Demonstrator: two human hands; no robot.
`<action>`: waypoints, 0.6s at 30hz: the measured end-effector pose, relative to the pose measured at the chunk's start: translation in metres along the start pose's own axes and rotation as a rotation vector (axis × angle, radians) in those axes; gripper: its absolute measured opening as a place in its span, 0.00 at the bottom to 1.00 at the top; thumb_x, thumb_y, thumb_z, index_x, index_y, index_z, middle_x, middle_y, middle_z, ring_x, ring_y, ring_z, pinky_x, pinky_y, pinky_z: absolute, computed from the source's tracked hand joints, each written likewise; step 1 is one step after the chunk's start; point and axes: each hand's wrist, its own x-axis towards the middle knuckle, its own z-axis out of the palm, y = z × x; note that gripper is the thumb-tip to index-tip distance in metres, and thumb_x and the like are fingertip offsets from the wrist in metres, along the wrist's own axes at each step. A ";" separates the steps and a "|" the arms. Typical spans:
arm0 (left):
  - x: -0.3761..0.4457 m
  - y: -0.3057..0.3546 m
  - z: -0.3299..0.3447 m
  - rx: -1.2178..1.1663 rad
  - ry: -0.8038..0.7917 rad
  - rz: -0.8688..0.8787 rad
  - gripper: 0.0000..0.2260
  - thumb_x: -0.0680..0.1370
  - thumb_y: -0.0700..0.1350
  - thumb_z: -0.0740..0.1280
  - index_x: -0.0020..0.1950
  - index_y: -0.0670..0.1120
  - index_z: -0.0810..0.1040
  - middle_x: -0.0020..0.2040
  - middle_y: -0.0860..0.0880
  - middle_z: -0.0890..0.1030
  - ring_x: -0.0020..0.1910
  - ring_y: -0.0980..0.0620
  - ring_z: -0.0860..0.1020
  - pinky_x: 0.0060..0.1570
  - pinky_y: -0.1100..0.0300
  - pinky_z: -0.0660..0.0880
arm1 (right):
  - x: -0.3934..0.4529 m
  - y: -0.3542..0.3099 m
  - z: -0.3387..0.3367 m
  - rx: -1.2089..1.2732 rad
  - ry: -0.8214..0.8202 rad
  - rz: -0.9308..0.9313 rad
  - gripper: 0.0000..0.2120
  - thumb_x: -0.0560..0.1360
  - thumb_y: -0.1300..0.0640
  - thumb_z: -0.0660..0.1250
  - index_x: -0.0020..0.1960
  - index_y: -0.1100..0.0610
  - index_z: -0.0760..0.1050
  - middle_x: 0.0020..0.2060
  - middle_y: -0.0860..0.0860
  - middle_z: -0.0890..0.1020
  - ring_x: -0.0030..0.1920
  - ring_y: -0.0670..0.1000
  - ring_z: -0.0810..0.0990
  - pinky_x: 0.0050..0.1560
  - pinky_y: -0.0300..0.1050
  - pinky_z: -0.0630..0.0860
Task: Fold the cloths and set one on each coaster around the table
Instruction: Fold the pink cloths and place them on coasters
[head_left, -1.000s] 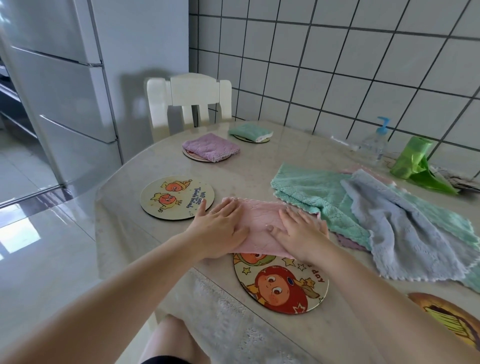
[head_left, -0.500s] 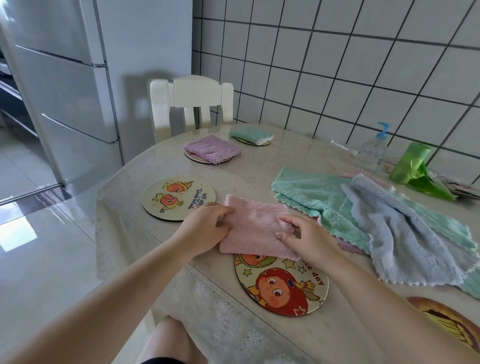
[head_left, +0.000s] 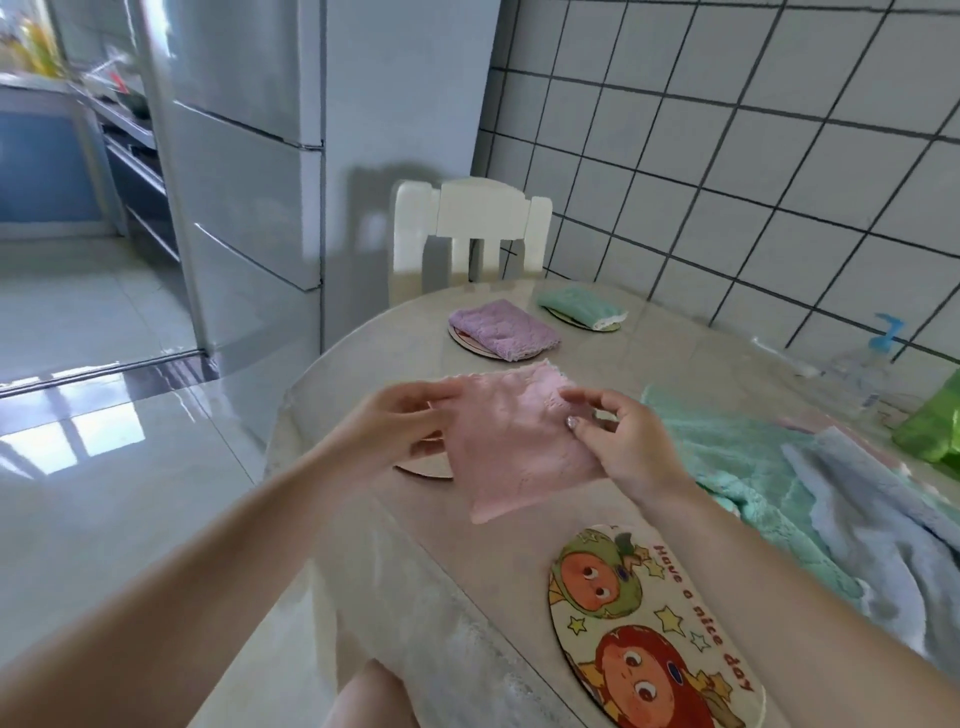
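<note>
A folded pink cloth (head_left: 511, 441) is held just above the table, over a round coaster (head_left: 423, 466) whose rim shows under it. My left hand (head_left: 397, 423) grips the cloth's left edge and my right hand (head_left: 615, 436) pinches its right edge. A second cartoon coaster (head_left: 644, 629) lies bare near the front edge. Farther back, a folded purple cloth (head_left: 501, 330) rests on a coaster and a folded green cloth (head_left: 579, 306) on another. Unfolded green cloth (head_left: 743, 467) and grey-blue cloth (head_left: 878, 525) lie heaped at the right.
A white chair (head_left: 470, 234) stands at the table's far end, next to a tall fridge (head_left: 249, 171). A pump bottle (head_left: 862, 369) and a green bag (head_left: 932, 421) sit by the tiled wall. The table edge (head_left: 291, 410) curves at the left above a glossy floor.
Both hands stopped pressing the pink cloth flat, took its edges, lifted it and carried it left and away, over the left coaster. The camera turned left.
</note>
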 end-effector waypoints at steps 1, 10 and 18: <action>0.002 0.003 -0.009 0.012 0.040 0.001 0.10 0.75 0.38 0.67 0.53 0.48 0.81 0.53 0.44 0.82 0.46 0.52 0.81 0.48 0.61 0.79 | 0.012 -0.003 0.008 0.008 -0.020 -0.006 0.14 0.74 0.62 0.66 0.46 0.41 0.78 0.45 0.44 0.83 0.44 0.52 0.81 0.43 0.45 0.76; 0.017 0.002 -0.052 0.181 0.256 -0.065 0.06 0.74 0.40 0.69 0.48 0.49 0.81 0.50 0.49 0.79 0.37 0.55 0.81 0.37 0.67 0.79 | 0.081 -0.008 0.064 -0.099 -0.190 0.009 0.12 0.75 0.63 0.65 0.56 0.54 0.80 0.48 0.49 0.83 0.47 0.44 0.79 0.48 0.34 0.72; 0.021 -0.009 -0.058 0.326 0.225 -0.060 0.09 0.75 0.39 0.68 0.54 0.47 0.81 0.51 0.51 0.79 0.40 0.53 0.82 0.38 0.66 0.80 | 0.098 0.005 0.078 -0.168 -0.241 0.003 0.12 0.75 0.63 0.64 0.56 0.53 0.80 0.49 0.47 0.84 0.41 0.43 0.79 0.39 0.26 0.69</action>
